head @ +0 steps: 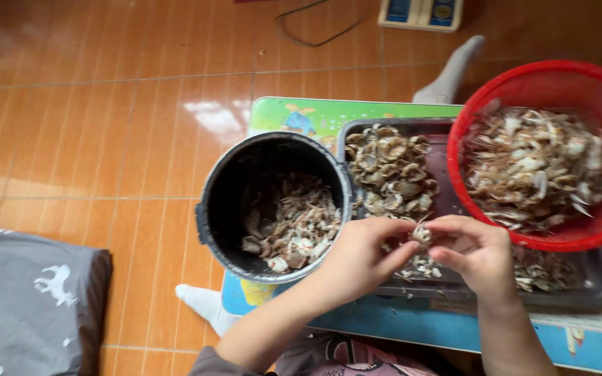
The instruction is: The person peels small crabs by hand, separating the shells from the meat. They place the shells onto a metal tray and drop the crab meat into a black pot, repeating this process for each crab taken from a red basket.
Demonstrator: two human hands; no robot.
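Orange-brown floor tiles (92, 125) fill the background, and a low counter (593, 341) with a colourful printed top is set on them.

Both hands are held together over the near edge of a metal tray (593, 296). The left hand (360, 254) is curled, with its thumb and fingers pinched on a small crab (421, 237). The right hand (474, 252) is closed on the same crab from the other side, so that the crab is gripped between the fingertips of the two hands, just above the tray.

Just beyond the hands, a heap of emptied crab shells (391, 170) is piled in the tray. To the left of the left hand, a black pot (210, 209) is seen holding broken crab pieces (290, 223); its rim is close to the left wrist. Beyond and to the right of the right hand, a red basket (559, 80) full of small crabs (538, 167) is rested partly on the tray.

A white-socked foot (203, 306) is seen below the left forearm, and a grey-socked foot (451, 69) lies well beyond the tray. Far to the left of the hands, a grey cushion (33, 306) with a white animal print is laid on the floor. A scale (419, 12) and a dark cord (315, 28) are seen at the far edge.
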